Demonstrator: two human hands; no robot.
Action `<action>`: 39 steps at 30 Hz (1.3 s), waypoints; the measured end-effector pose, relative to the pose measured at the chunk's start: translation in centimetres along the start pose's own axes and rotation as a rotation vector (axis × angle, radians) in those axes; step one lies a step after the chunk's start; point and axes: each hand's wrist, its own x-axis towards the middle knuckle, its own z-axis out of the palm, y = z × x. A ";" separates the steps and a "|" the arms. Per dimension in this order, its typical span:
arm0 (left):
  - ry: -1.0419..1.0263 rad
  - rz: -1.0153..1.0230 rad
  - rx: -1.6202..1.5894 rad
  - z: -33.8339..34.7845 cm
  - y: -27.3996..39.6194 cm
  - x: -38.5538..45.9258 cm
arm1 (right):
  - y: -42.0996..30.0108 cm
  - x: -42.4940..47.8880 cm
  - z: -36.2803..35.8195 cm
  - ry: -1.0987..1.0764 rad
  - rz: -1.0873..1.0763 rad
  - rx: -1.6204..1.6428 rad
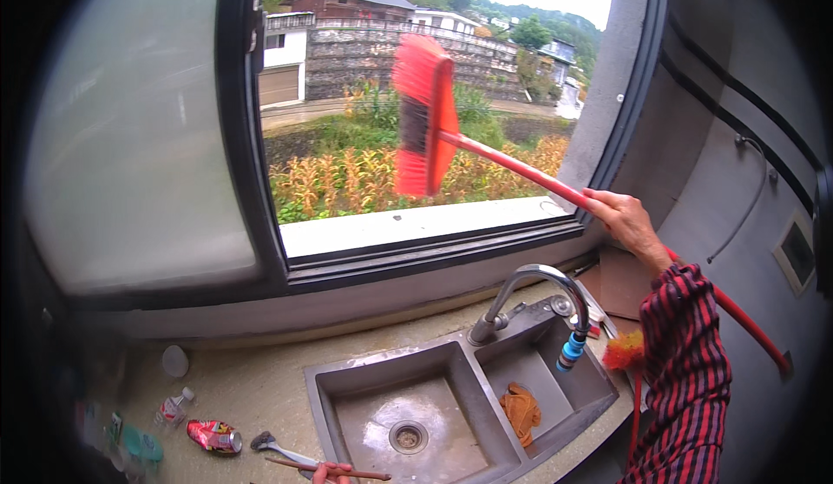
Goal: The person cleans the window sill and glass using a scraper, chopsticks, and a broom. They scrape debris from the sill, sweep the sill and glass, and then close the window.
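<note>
My right hand (625,220), reaching up from the right, grips the red handle of a broom (426,126). The broom's head, with red and black bristles, is held up in front of the open window. Its handle runs back past my wrist to the lower right. At the bottom edge, my left hand (332,473) shows only its fingers, closed around a thin brown stick (293,464). Beside that stick, a dish brush (265,442) with a pale handle lies on the counter. An orange cloth (520,412) lies crumpled in the smaller basin.
A steel double sink (390,386) sits in the counter, with a curved faucet (543,270) over it. A crushed red can (213,436) and a small plastic bottle (174,407) lie at left. The window frame (436,256) edges the opening. A red-yellow duster (623,350) stands right.
</note>
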 end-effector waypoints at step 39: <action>0.114 0.015 0.026 0.0 -0.2 -0.7 | -11.2 4.1 16.4 -0.656 -0.168 0.197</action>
